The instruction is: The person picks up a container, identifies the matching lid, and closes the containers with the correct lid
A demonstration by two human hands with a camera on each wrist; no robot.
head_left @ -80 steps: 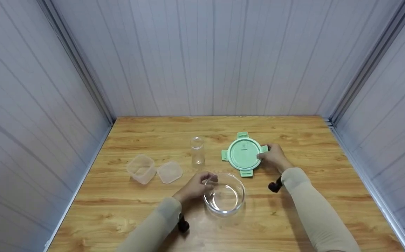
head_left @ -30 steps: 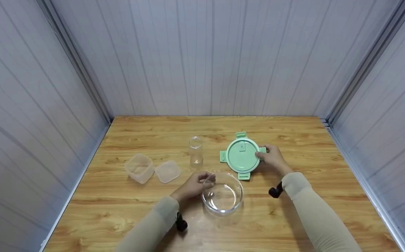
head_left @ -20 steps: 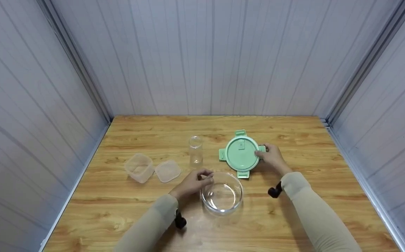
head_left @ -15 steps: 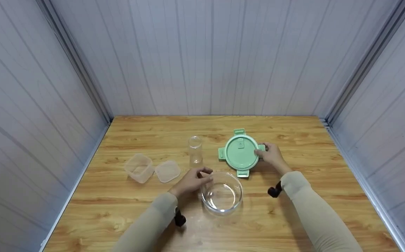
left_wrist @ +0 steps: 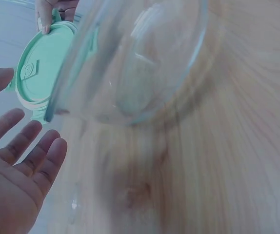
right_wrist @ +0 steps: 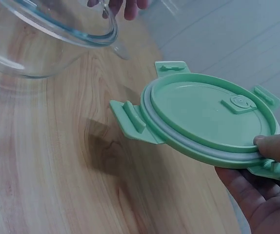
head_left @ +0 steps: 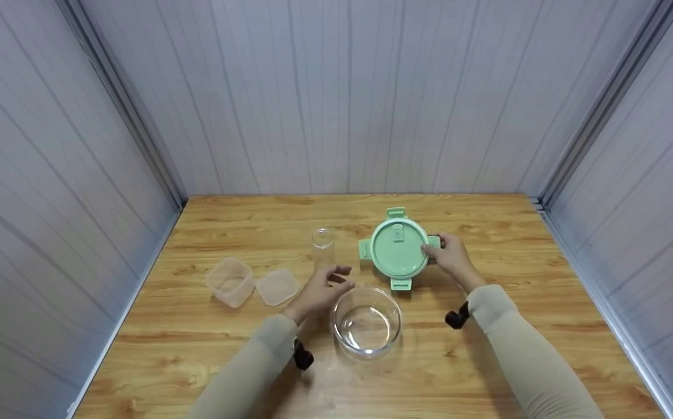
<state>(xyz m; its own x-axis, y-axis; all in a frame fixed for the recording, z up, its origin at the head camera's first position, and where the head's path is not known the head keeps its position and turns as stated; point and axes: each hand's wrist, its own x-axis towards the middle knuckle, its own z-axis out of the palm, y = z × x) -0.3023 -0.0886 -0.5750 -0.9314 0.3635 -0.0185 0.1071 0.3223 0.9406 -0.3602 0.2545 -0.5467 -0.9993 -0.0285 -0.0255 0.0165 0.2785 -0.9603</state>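
My right hand (head_left: 454,260) pinches a round green snap-on lid (head_left: 397,251) at its right side, thumb on top and fingers beneath. In the right wrist view the lid (right_wrist: 208,114) is tilted and held above the table, a pale seal round its edge and its clip flaps spread outward. A round clear glass bowl (head_left: 367,331) stands on the table nearer the body. My left hand (head_left: 318,292) is at the bowl's upper left, holding nothing. The left wrist view shows its fingers (left_wrist: 37,156) spread apart, off the bowl's rim.
An upright clear glass tube-like jar (head_left: 323,241) stands behind my left hand, partly hidden by it. To the left are a frosted square container (head_left: 230,282) and its flat square lid (head_left: 278,287). Pale panel walls (head_left: 348,99) enclose the wooden table (head_left: 197,361) on three sides.
My left hand has let go of the bowl's rim and moved up and away from it. My right hand has lifted the green lid off the table, slightly farther back and left.
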